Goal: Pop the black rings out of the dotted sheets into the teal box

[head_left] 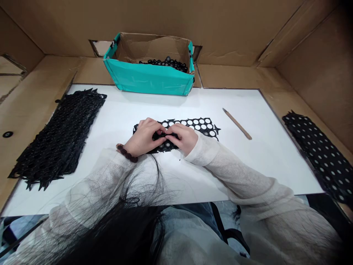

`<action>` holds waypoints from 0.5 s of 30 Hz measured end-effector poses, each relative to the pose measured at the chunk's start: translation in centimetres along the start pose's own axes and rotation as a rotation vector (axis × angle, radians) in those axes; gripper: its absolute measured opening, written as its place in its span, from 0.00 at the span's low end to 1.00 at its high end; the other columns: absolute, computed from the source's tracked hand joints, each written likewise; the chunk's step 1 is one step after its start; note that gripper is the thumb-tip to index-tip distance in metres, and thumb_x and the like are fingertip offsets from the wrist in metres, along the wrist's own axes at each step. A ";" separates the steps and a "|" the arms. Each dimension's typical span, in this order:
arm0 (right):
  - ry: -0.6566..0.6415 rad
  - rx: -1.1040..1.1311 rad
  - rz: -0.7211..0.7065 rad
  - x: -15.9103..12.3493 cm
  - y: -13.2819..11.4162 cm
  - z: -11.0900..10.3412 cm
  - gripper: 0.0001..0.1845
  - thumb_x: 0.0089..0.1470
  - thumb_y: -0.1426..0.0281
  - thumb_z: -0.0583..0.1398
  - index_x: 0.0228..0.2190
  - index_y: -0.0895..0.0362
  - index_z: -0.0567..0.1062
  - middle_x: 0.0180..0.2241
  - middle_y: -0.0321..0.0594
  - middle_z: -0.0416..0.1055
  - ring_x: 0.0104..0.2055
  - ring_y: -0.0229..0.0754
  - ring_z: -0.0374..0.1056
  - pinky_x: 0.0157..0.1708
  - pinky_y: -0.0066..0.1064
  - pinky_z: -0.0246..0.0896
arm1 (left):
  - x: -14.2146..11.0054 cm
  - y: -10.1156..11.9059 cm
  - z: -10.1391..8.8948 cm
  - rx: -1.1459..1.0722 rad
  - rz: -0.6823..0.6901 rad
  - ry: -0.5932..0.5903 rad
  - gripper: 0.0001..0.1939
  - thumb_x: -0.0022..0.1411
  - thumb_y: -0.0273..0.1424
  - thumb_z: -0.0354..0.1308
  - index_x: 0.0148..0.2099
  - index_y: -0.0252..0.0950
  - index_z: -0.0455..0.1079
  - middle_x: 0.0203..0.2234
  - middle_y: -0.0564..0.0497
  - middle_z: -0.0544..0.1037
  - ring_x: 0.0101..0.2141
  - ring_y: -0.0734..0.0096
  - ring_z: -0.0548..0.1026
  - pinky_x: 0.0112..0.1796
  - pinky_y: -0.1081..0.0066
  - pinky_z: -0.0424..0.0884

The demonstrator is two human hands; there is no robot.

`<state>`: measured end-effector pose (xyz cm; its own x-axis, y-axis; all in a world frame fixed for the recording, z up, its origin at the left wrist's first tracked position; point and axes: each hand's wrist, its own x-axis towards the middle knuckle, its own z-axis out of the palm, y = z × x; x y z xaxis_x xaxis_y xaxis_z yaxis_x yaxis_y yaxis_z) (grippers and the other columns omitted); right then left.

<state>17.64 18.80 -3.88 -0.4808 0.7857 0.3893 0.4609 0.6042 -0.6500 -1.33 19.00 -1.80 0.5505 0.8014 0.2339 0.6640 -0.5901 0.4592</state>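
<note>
A black plastic panel with rows of round holes point(204, 123) lies flat on the white board. Over its left part, my left hand point(146, 136) has its thumb and fingers brought together in a pinch. My right hand point(183, 138) pinches from the other side, and the fingertips of both hands nearly meet. A dark piece shows between them, too small and covered to make out. Some holes near the hands hold black rings with grey centres point(168, 145), while the white board shows through holes at the far and right side.
Behind stands a teal-fronted cardboard box point(149, 77) with many small black round pieces point(168, 64). Stacked black panels point(60, 136) lie left; filled panels point(320, 151) lie right. A brown pen-like stick point(237, 124) rests right of centre. One loose black ring point(7, 134) lies far left.
</note>
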 end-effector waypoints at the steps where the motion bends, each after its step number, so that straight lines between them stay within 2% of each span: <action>1: -0.007 0.018 -0.005 0.0 0.0 0.0 0.05 0.56 0.69 0.56 0.31 0.56 0.72 0.34 0.40 0.70 0.37 0.39 0.66 0.40 0.34 0.62 | 0.0 0.0 0.0 0.001 0.004 0.004 0.09 0.59 0.36 0.56 0.40 0.37 0.69 0.30 0.51 0.72 0.41 0.63 0.66 0.43 0.64 0.58; 4: -0.008 0.065 -0.018 0.1 -0.4 -0.2 0.06 0.56 0.68 0.55 0.30 0.55 0.71 0.33 0.40 0.70 0.37 0.39 0.66 0.40 0.35 0.62 | -0.1 0.0 -0.1 0.009 0.009 0.009 0.08 0.59 0.35 0.54 0.38 0.37 0.68 0.30 0.51 0.72 0.40 0.63 0.66 0.43 0.63 0.58; 6: 0.079 0.086 0.012 0.1 -0.6 -0.3 0.05 0.55 0.67 0.56 0.31 0.55 0.71 0.33 0.40 0.68 0.33 0.38 0.64 0.36 0.34 0.61 | -0.1 0.0 -0.1 0.010 0.015 0.009 0.07 0.58 0.34 0.55 0.37 0.37 0.67 0.31 0.51 0.72 0.40 0.63 0.66 0.43 0.63 0.58; 9: 0.276 0.164 0.177 0.4 -0.6 -0.4 0.05 0.54 0.66 0.55 0.31 0.55 0.68 0.30 0.38 0.64 0.27 0.35 0.59 0.30 0.32 0.57 | 0.0 0.0 -0.2 0.003 0.025 0.000 0.06 0.57 0.32 0.55 0.38 0.38 0.67 0.31 0.52 0.72 0.41 0.63 0.66 0.44 0.63 0.58; 11: 0.346 0.248 0.295 0.6 -0.2 -0.3 0.03 0.53 0.70 0.53 0.32 0.54 0.65 0.28 0.36 0.61 0.26 0.35 0.56 0.29 0.32 0.56 | 0.0 0.0 -0.3 0.000 0.026 -0.015 0.07 0.56 0.32 0.55 0.39 0.39 0.68 0.31 0.52 0.72 0.41 0.63 0.67 0.45 0.62 0.57; 13: 0.353 0.271 0.331 0.7 0.4 -0.2 0.11 0.45 0.77 0.53 0.34 0.54 0.62 0.29 0.36 0.60 0.29 0.36 0.58 0.32 0.32 0.56 | 0.0 0.1 -0.3 0.005 0.023 -0.029 0.07 0.56 0.31 0.54 0.39 0.40 0.68 0.31 0.52 0.72 0.41 0.63 0.67 0.45 0.62 0.57; 15: 0.317 0.199 0.288 0.6 0.8 -0.1 0.21 0.36 0.81 0.53 0.36 0.55 0.60 0.33 0.38 0.60 0.35 0.39 0.59 0.36 0.34 0.57 | 0.0 0.1 -0.3 0.010 0.026 -0.033 0.07 0.56 0.31 0.53 0.39 0.39 0.68 0.31 0.52 0.72 0.41 0.63 0.67 0.45 0.62 0.57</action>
<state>17.79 19.75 -4.09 -0.0883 0.9382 0.3348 0.3748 0.3427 -0.8614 -1.41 18.93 -1.44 0.5839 0.7821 0.2177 0.6539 -0.6120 0.4448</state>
